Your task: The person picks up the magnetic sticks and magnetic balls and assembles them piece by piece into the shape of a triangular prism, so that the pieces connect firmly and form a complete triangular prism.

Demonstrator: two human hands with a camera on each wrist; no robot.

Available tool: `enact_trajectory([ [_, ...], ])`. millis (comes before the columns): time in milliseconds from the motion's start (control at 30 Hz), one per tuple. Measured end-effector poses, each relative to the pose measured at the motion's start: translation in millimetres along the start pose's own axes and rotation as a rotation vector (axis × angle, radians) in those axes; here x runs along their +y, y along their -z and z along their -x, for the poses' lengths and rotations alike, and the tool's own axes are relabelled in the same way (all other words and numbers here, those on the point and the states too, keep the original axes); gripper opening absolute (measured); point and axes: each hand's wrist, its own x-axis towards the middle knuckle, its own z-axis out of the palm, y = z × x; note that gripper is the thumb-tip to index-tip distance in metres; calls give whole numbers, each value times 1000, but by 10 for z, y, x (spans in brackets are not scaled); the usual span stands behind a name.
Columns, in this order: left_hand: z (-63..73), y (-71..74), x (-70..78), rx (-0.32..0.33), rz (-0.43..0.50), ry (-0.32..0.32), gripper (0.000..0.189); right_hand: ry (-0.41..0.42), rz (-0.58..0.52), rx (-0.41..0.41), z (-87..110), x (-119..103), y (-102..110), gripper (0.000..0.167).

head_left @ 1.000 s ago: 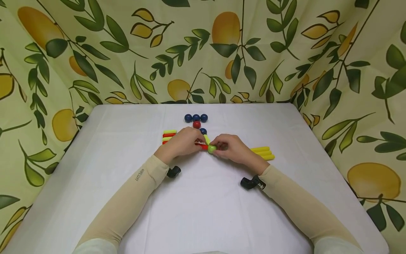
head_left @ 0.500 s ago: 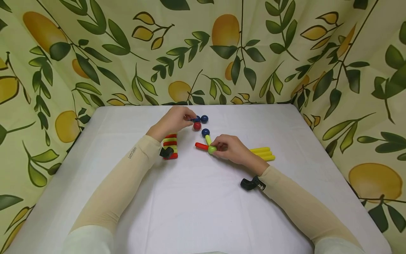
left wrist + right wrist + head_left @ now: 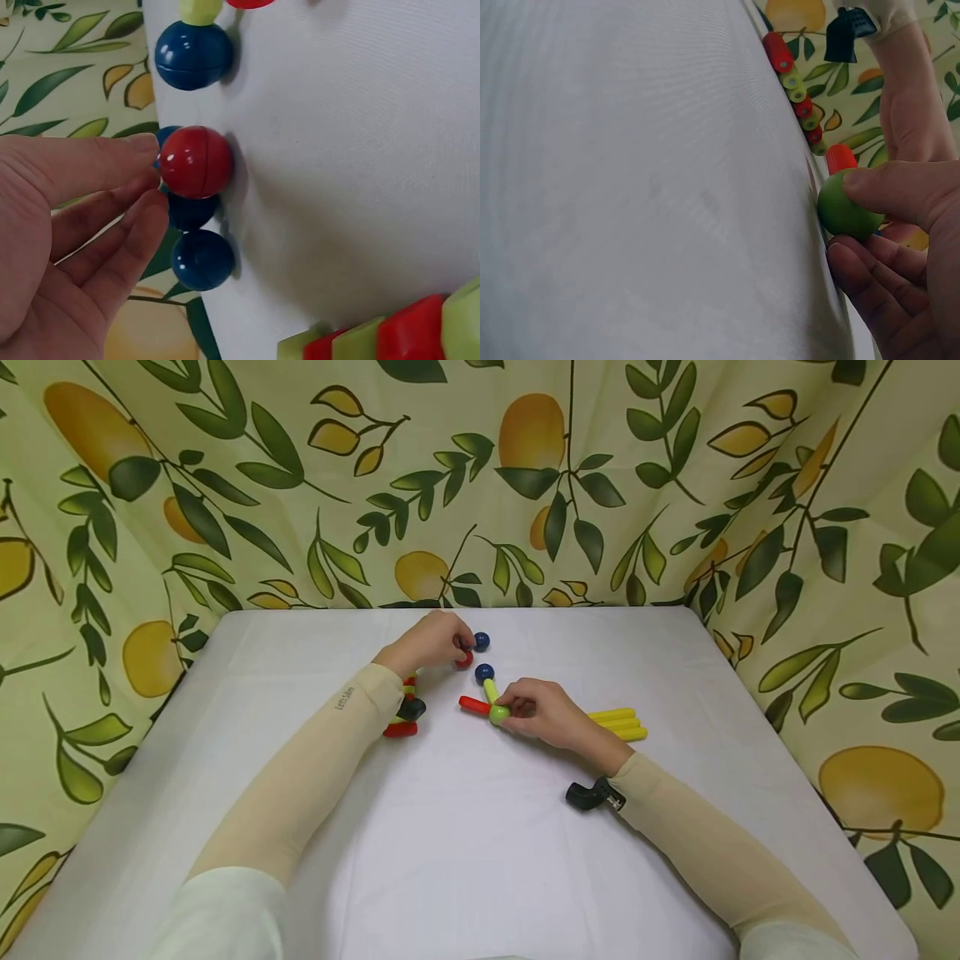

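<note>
In the head view my right hand (image 3: 546, 710) pinches a green ball (image 3: 498, 716) between thumb and fingers. A red stick (image 3: 474, 704) extends left from this ball, and a light-green stick (image 3: 490, 689) runs up from it to a blue ball (image 3: 484, 673). My left hand (image 3: 431, 642) is at the loose balls at the back, its fingertips right at a red ball (image 3: 196, 162). Its thumb and fingers are fairly straight and lie along one side of that ball in the left wrist view. Blue balls (image 3: 202, 259) sit behind and beside the red one.
Red and light-green sticks (image 3: 401, 729) lie in a row under my left wrist, partly hidden by it. Several yellow sticks (image 3: 621, 724) lie to the right of my right hand. A patterned curtain (image 3: 480, 485) borders the white table (image 3: 465, 843).
My left hand left the red stick beside the green ball and went to the back-left balls, then shifted right to the red ball. My right hand has kept its hold on the green ball.
</note>
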Motion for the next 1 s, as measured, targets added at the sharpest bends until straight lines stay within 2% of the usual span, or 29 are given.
enact_trajectory([
  [200,-8,-81,-37,-29,23,37,22,-5,-6,-6,3,-11,-9,25],
  [367,1,-105,-79,-33,-6,42,19,-7,2,-11,1,-16,-7,25],
  [667,16,-109,-69,-56,-40,67,26,-20,-3,-11,1,-2,-9,24],
  [1000,68,-56,-109,-55,-46,71,22,-19,6,-4,4,-3,-8,25],
])
